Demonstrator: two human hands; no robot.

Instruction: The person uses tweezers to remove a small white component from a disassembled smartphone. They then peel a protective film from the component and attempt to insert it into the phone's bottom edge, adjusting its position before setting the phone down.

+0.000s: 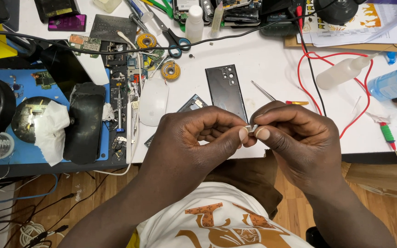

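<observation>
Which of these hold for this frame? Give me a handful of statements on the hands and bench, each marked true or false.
1. Both hands pinch one small metal part between their fingertips. True: the left hand and right hand meet on the small metal part.
2. The black phone back cover sits in the left hand's grip. False: the black phone back cover lies flat on the white table, beyond the hands.
3. The scissors have red handles. False: the scissors have blue handles.
4. A squeeze bottle lies on its side near red wires. True: the squeeze bottle lies among the red wires.
5. The white mouse is left of the back cover. True: the white mouse.
</observation>
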